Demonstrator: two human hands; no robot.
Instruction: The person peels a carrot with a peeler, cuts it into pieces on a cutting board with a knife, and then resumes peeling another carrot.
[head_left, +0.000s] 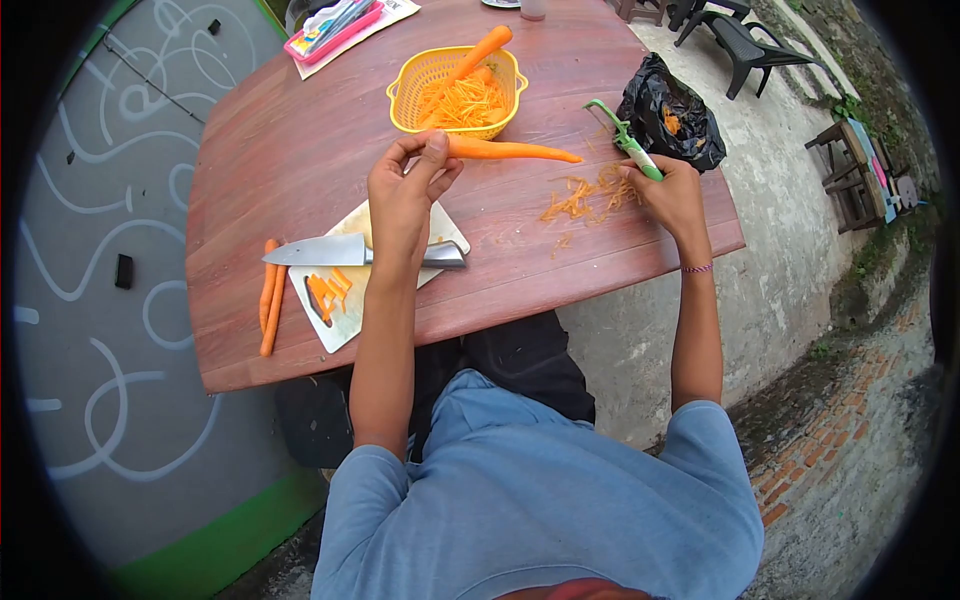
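My left hand (408,180) pinches the thick end of a carrot (515,151), whose thin tip points right. In my right hand (668,195) is a peeler (630,140) with a green and white handle; its green head is raised, apart from the carrot. Below the carrot tip, peel shavings (585,197) lie on the wooden table (540,270). A yellow basket (408,88) behind my left hand holds shredded carrot (468,101) and one whole carrot (485,50). Partly behind my left forearm, a knife (325,250) rests across a white cutting board (355,318) with cut carrot pieces (330,290).
Two carrots (270,300) lie left of the board. A black plastic bag (655,88) with peelings stands at the table's right edge. A pink tray (335,32) sits at the far left. Beyond the table are a dark chair (745,45) and a wooden stool (845,165).
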